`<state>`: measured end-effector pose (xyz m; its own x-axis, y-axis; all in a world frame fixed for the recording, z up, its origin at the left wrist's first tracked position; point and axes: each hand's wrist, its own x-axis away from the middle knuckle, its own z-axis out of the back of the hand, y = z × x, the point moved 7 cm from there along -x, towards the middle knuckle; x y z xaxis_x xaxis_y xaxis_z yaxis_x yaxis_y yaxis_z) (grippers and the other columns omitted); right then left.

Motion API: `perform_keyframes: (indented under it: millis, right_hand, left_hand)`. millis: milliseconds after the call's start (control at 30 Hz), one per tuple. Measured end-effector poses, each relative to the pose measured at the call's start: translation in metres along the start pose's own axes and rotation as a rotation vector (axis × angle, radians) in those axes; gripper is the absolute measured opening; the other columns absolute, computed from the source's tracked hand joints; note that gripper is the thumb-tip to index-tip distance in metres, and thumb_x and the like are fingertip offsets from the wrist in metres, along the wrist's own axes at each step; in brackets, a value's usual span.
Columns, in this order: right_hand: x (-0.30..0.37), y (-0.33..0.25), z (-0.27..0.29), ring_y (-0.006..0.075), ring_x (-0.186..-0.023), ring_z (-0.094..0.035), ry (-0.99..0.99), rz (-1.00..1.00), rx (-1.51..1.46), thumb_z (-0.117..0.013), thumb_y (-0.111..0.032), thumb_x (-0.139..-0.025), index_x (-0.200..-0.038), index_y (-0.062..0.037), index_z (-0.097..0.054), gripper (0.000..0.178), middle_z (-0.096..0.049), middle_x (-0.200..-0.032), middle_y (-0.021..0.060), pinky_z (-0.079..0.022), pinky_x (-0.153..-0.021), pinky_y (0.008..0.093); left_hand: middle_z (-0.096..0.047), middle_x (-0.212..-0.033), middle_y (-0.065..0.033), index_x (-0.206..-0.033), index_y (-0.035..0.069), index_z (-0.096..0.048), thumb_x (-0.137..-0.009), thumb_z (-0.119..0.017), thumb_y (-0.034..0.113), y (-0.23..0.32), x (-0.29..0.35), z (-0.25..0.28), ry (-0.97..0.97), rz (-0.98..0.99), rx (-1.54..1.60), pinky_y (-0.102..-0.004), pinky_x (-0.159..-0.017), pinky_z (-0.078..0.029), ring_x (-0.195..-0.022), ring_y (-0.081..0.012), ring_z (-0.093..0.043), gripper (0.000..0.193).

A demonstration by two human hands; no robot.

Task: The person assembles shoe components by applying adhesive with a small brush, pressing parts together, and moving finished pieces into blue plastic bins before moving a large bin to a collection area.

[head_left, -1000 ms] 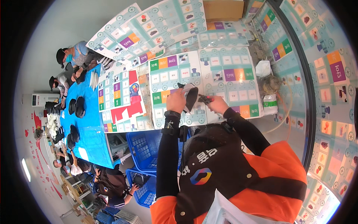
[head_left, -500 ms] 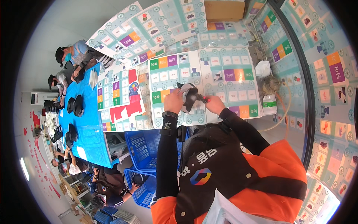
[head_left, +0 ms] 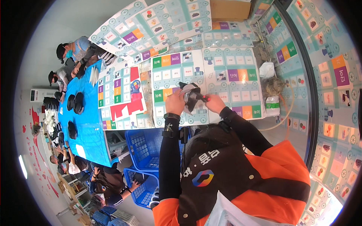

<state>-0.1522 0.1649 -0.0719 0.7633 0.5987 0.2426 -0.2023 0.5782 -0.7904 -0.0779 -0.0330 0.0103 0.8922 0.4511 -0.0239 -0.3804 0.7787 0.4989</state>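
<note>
Over the patterned table my left hand is closed on the left side of a small black and grey cloth piece, perhaps a cap or part of one. Its pale grey underside shows, and its dark top edge points away from me. My right hand is closed around a small tool with a red and black handle, possibly thread snips. The tool's tip meets the cloth's right edge; its blades are hidden. Beneath both hands lies a printed sheet with coloured squares.
Left stands a blue-covered table with several black caps. Blue baskets are below, by a co-worker's hand. A cardboard box sits at the back; a white-green packet lies right, beside a dark-framed partition.
The cloth has turned slightly in my hands, showing more of its grey side. At the blue table's near left edge, one black cap is gone beside a co-worker's arm.
</note>
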Motion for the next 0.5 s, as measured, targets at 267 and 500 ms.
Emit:
perform_keyframes:
  millis: [267,500]
  right_hand:
    - [0.011,-0.001,-0.004,0.0499,-0.087,-0.064,-0.122,-0.068,-0.062,-0.061,-0.022,-0.086,-0.093,0.0013,-0.073,0.027,-0.068,-0.087,0.0294,-0.051,-0.079,0.0543]
    - [0.016,0.007,-0.007,0.0494,-0.088,-0.064,-0.172,-0.119,-0.1,-0.06,-0.02,-0.085,-0.092,0.0012,-0.073,0.026,-0.068,-0.089,0.0298,-0.051,-0.08,0.0537]
  left_hand:
    - [-0.072,-0.091,-0.023,-0.113,0.012,-0.073,-0.097,-0.062,0.027,-0.005,0.003,0.003,0.003,0.023,0.005,-0.0524,-0.073,-0.055,-0.085,-0.0448,-0.068,0.025]
    - [-0.072,-0.091,-0.0233,-0.113,0.011,-0.073,-0.096,-0.063,0.027,-0.005,0.003,0.001,0.015,0.017,0.014,-0.052,-0.073,-0.055,-0.085,-0.0451,-0.068,0.026]
